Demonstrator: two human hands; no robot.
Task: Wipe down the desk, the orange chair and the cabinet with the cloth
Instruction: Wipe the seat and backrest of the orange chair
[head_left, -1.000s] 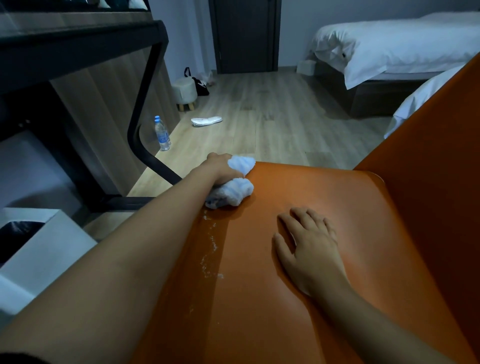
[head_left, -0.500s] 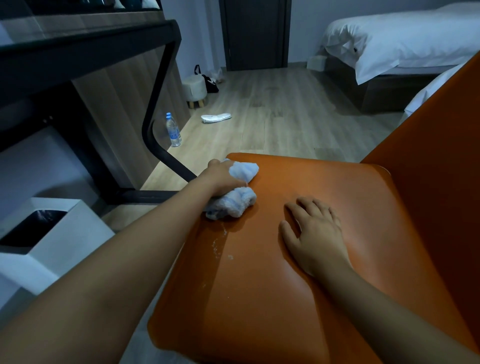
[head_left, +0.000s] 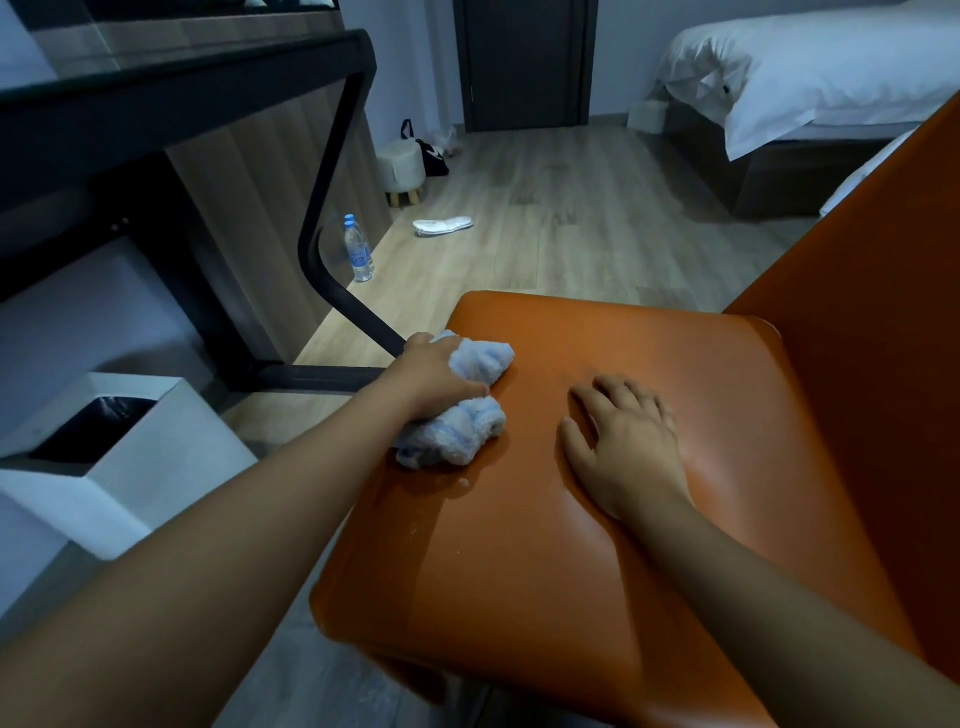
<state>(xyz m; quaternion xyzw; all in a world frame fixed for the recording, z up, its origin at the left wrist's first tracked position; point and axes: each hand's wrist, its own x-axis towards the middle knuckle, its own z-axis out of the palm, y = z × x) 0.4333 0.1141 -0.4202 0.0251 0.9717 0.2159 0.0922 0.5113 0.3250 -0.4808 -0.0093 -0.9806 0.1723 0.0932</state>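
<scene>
The left hand (head_left: 434, 379) is clenched around a bunched, fluffy pale-blue cloth (head_left: 460, 410), pressing it onto the left edge of the orange chair (head_left: 545, 545) seat. That seat is smooth, glossy leather-like stuff with rounded corners, flecked with small white crumbs beside the cloth. The right hand (head_left: 626, 449) lies flat on the seat, fingers spread, grasping nothing. The dark-framed desk (head_left: 182, 104) stands to the left, above a boxy white bin (head_left: 150, 457).

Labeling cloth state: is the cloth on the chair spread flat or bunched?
Bunched. The pale blue terry cloth sits as a wad under the left hand on the orange chair seat.
</scene>
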